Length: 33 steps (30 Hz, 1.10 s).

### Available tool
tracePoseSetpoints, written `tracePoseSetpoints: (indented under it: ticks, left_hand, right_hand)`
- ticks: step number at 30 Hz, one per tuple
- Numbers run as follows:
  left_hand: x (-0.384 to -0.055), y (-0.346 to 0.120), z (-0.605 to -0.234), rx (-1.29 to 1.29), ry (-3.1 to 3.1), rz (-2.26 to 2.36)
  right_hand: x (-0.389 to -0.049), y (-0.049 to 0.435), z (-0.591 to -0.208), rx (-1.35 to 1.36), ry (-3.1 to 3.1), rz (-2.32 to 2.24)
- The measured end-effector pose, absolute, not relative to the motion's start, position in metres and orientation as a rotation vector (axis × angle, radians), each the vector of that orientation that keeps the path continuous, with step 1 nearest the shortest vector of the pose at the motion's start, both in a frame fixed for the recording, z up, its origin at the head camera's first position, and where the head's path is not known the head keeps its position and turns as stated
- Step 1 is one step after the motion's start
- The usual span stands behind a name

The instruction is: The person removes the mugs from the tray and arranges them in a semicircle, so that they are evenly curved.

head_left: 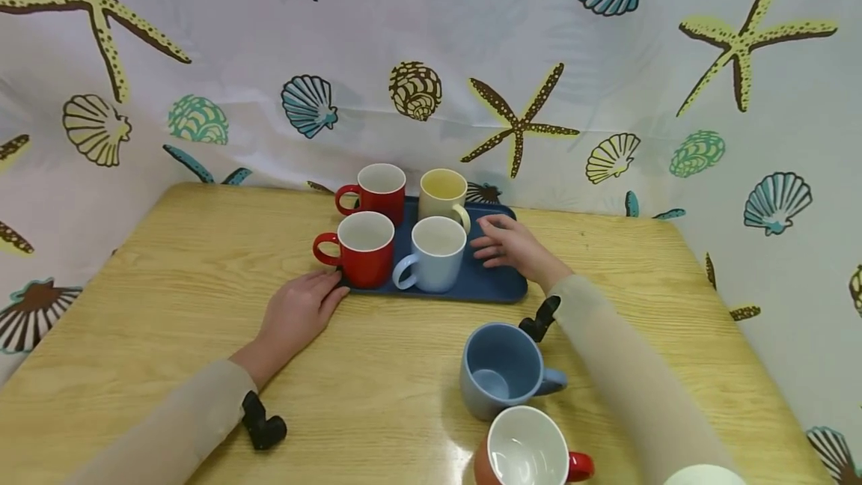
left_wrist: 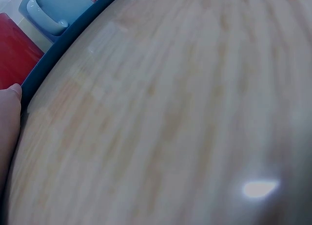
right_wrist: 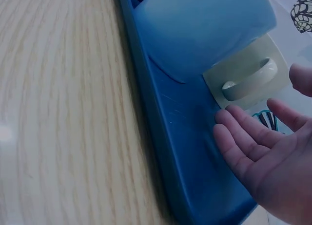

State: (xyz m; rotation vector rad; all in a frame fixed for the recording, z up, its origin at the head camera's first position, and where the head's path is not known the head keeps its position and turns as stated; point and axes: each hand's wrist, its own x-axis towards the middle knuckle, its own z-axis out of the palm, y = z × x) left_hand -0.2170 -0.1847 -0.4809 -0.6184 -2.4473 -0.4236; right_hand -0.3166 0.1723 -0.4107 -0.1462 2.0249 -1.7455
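A dark blue tray bears two red mugs on its left, a pale yellow mug at the back and a light blue mug in front. My left hand holds the tray's front left corner, thumb along the front edge; its other fingertips are partly hidden near the red mug's handle. Over the right part of the tray is my right hand, holding nothing. Its fingers are spread and slightly bent near the yellow mug's handle.
On the wooden table, a grey-blue mug stands in front of the tray, handle to the right. Nearer is a red mug with a white inside. A pale round rim shows at the bottom right. Patterned cloth hangs behind.
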Motion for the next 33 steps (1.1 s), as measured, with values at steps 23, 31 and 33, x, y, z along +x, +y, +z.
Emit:
tracePoseSetpoints:
  ticks: [23, 31, 33]
  left_hand:
    - [-0.217, -0.186, -0.476, -0.601, -2.49, -0.421]
    - [-0.216, -0.185, -0.477, -0.593, -2.506, -0.417]
    - [-0.216, -0.184, -0.478, -0.586, -2.511, -0.414]
  right_hand:
    - [-0.325, 0.145, -0.416, -0.12, 2.096, -1.737]
    - [-0.324, 0.145, -0.421, -0.115, 2.068, -1.776]
    - [-0.322, 0.148, -0.422, -0.119, 2.043, -1.784]
